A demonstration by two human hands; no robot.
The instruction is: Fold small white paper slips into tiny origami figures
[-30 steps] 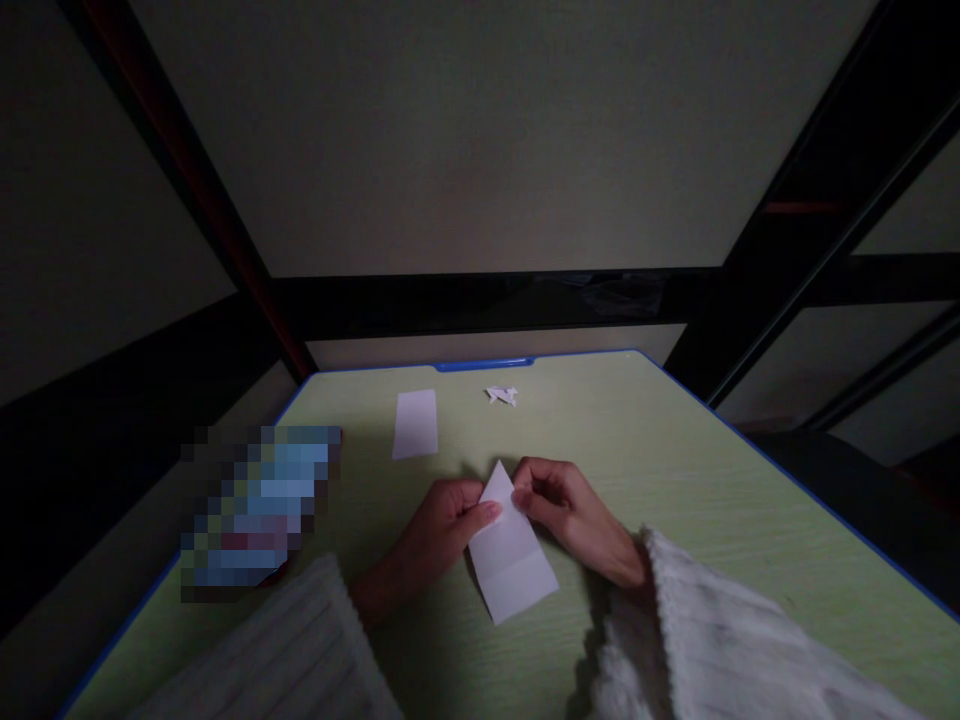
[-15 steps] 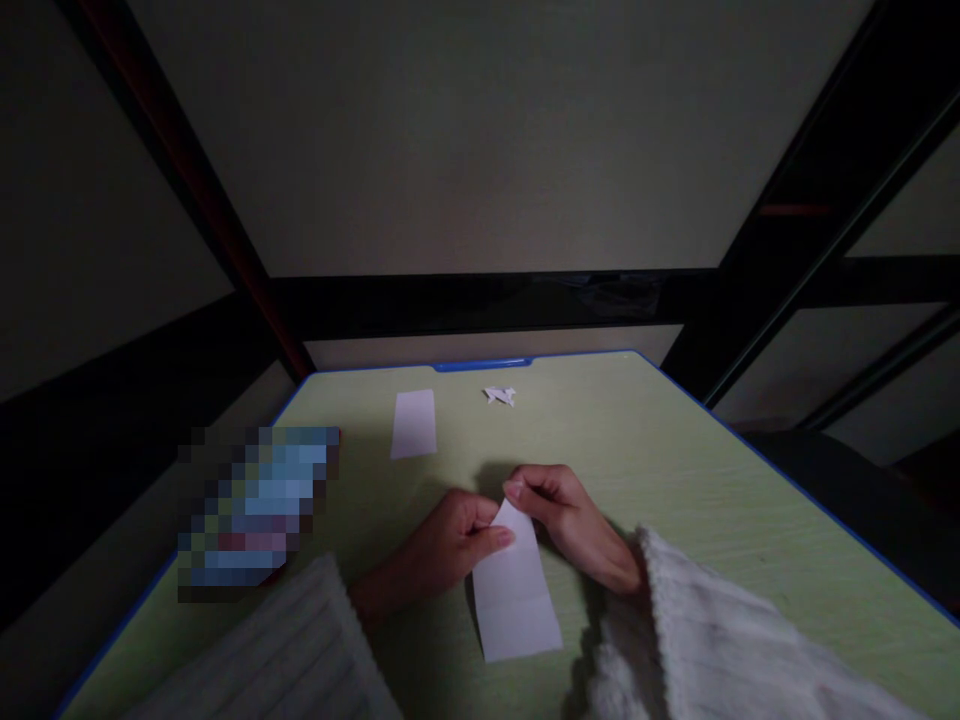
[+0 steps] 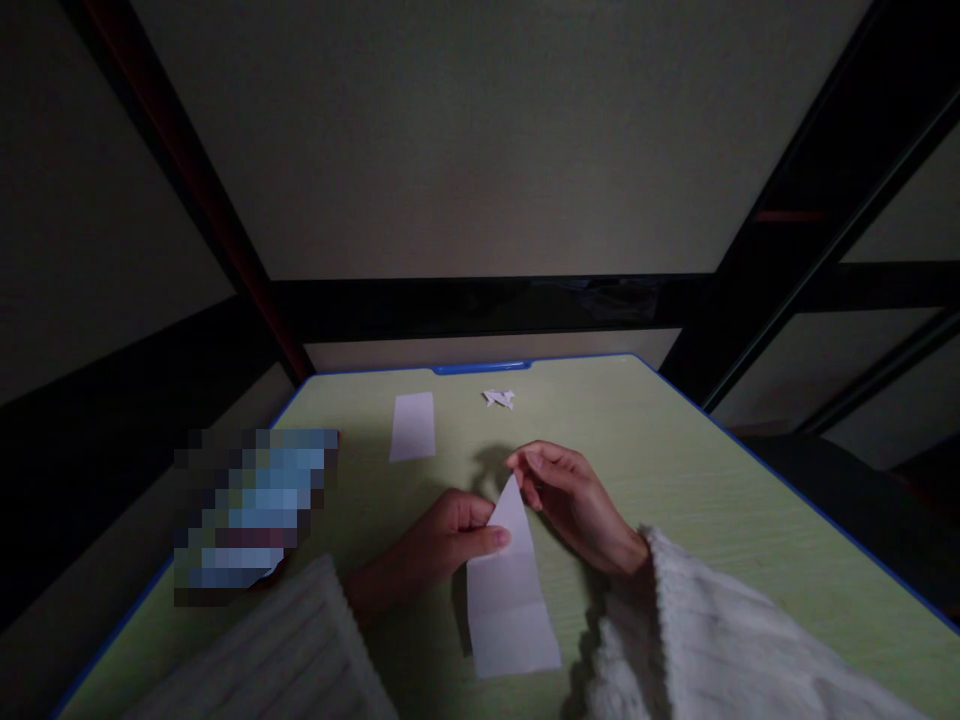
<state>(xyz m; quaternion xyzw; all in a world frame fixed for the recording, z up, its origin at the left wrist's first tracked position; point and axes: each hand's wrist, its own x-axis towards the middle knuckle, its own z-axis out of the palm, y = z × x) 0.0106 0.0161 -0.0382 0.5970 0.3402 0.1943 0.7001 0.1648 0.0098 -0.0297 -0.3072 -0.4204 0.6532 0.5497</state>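
Nearest: pale ribbed sleeves (image 3: 731, 635) at bottom, both sides. Between left grip (image 3: 457, 530) and right grip (image 3: 566, 490), over near half of worktop (image 3: 645, 450): white folded paper (image 3: 510, 620), broad end nearest, point away, faint crease across lower part. Left: pinching left edge, thumb on top. Right: loosely curled at the point; cannot tell whether pinching or only touching. Looks like truing the point. To do well: pin with left thumb, line up slanted edges before pressing, smooth from tip downward, avoid crushing the tip. Off left, at worktop rim: pixelated item (image 3: 262, 510), unreadable. Farther, lying flat: plain white sheet (image 3: 412, 427); right of it, small folded paper figure (image 3: 499, 399). Far rim: blue strip (image 3: 481, 368). Behind: black band (image 3: 450, 308), dim pale panel (image 3: 465, 150).
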